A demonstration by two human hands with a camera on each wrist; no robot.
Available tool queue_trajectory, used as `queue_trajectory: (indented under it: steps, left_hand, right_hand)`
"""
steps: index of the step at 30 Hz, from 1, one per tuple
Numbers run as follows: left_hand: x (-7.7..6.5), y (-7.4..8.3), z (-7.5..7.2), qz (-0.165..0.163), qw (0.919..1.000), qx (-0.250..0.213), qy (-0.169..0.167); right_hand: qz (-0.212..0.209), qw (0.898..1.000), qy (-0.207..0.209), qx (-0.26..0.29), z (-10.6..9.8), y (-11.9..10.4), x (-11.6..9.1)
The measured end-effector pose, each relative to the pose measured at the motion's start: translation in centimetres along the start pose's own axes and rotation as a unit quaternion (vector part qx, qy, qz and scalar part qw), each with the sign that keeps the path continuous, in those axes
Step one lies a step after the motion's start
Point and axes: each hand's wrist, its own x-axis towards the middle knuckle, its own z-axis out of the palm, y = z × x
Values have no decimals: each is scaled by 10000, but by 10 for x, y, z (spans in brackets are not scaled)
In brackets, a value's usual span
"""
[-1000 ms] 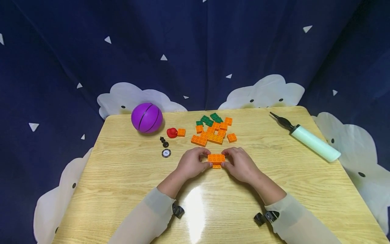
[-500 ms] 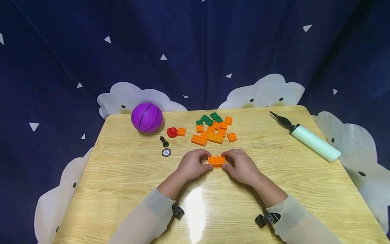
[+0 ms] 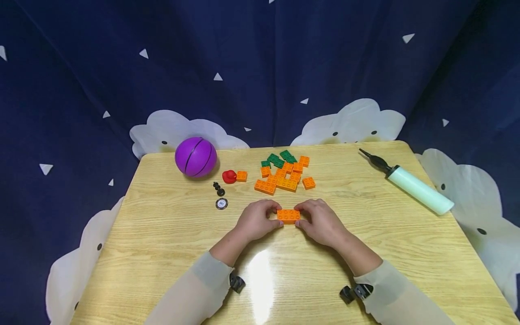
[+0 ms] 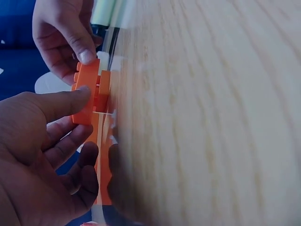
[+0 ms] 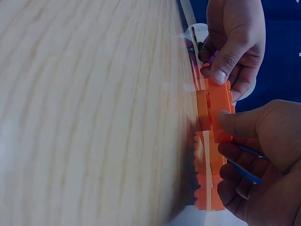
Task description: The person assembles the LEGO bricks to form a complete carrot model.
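A long orange toy brick [image 3: 289, 215] lies level between both hands, studs upward. My left hand [image 3: 257, 220] pinches its left end between thumb and fingers. At the opposite end my right hand [image 3: 322, 222] grips it the same way. Beneath it, a smaller orange brick [image 4: 105, 91] stands on the table in the left wrist view. The long brick sits centred right over the small one's studs, with a thin gap showing between them in the right wrist view. From above, the long brick hides the small one.
Several orange bricks [image 3: 287, 184] and green bricks [image 3: 273, 159] lie behind the hands. To their left are a red rubber duck [image 3: 229, 176], a black chess pawn [image 3: 220, 190] and a poker chip [image 3: 221, 203]. A purple ball [image 3: 196, 156] and a hand pump [image 3: 418, 189] stand farther out.
Both hands have brought the long brick slightly toward the body and down over the small brick, which has gone out of sight in the head view.
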Motion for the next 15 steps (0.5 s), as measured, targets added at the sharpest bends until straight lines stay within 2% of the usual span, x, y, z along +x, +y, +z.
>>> queue_trajectory:
  steps: [15]
  left_hand:
    - [-1,-3,2,-151,9998,-69,76]
  right_hand:
    - [-27,9998,-76,-171,0,0,1]
